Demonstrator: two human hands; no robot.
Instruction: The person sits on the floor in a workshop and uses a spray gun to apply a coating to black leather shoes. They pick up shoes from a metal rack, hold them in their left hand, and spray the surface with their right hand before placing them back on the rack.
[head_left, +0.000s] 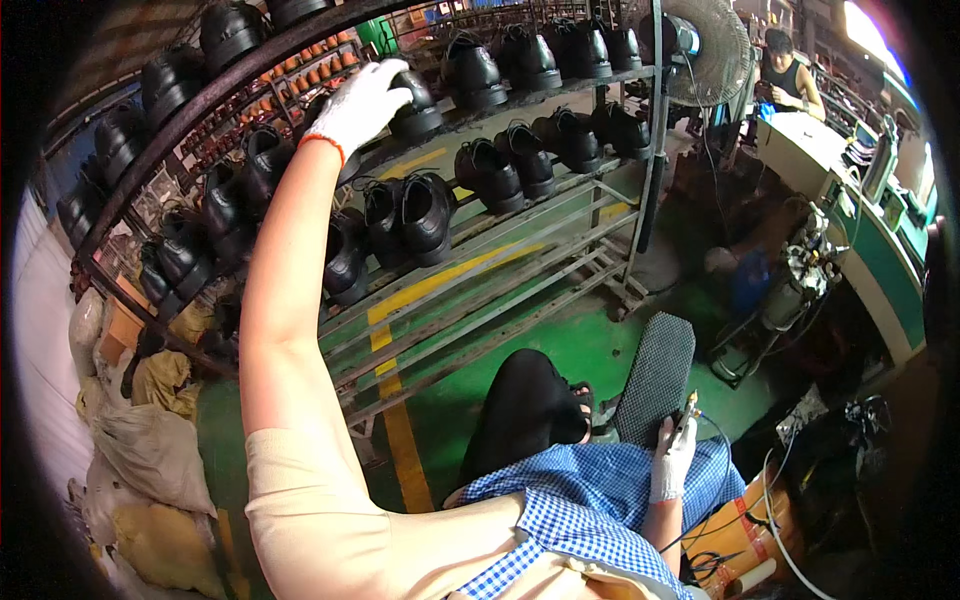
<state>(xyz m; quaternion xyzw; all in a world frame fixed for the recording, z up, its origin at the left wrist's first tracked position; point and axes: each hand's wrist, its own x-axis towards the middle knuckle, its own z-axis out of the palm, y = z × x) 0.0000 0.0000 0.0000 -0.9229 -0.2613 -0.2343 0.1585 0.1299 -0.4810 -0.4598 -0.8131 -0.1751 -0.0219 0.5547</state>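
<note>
We find the left hand (365, 105) half-curled at a black shoe (417, 112), which sits just to its right on the rack (657, 50); grip, we cannot tell. We note the right hand (674, 458) closed around a slim tool (689, 408)

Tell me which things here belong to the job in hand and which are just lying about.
Apparently in the job:
- white-gloved left hand, at a glossy black shoe
- white-gloved right hand, holding a slim, brass-tipped tool
- dark metal rack bearing shoes

Seemingly just lying or standing about:
- round grey caged fan
- pale bulging sacks
</note>
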